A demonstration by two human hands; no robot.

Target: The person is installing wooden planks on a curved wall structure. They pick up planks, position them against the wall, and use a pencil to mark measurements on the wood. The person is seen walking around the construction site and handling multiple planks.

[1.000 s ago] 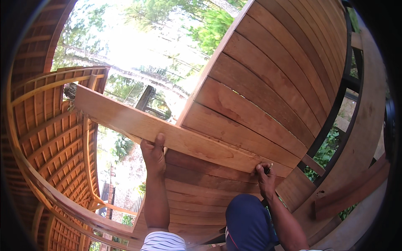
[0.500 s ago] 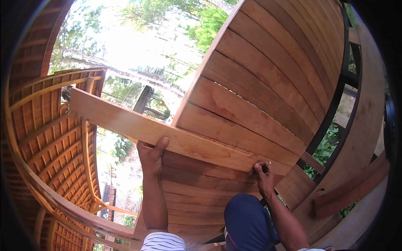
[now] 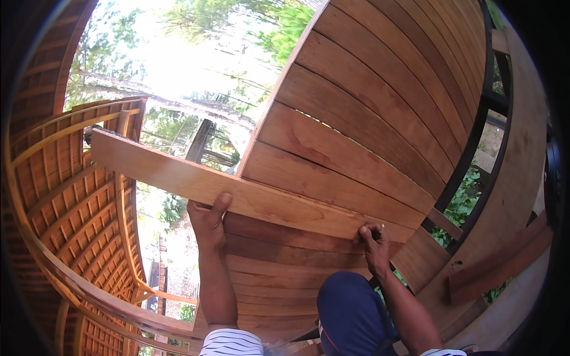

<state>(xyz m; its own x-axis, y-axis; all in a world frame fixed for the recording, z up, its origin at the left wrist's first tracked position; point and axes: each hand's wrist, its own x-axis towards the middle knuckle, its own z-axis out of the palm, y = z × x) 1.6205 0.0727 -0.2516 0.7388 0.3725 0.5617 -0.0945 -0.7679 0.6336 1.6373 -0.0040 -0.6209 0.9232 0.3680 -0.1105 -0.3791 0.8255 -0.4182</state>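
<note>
A loose wooden plank (image 3: 160, 163) lies slantwise across the board decking, its left end jutting out past the deck's edge. My left hand (image 3: 208, 221) grips this plank by its near edge, thumb on top and fingers tucked beneath. At the plank's near edge, toward its right end, my right hand (image 3: 374, 240) is closed in a pinch. A short, thin, pale stick like a pencil pokes up from its fingers; most of it is hidden. Beyond the plank stretch the fitted deck boards (image 3: 356, 127), while darker boards (image 3: 279, 252) run on the near side.
My knee in dark blue cloth (image 3: 353, 311) rests close to the right forearm. A black metal frame (image 3: 484, 142) with gaps over greenery borders the boards at right. Short board offcuts (image 3: 499, 261) lie beyond it. Leftward, a tiled roof (image 3: 71, 207) shows below the open deck edge.
The plank and deck sit slightly farther left in the picture. My left hand keeps its grip, and my right hand has shifted slightly along the plank's near edge, still pinched.
</note>
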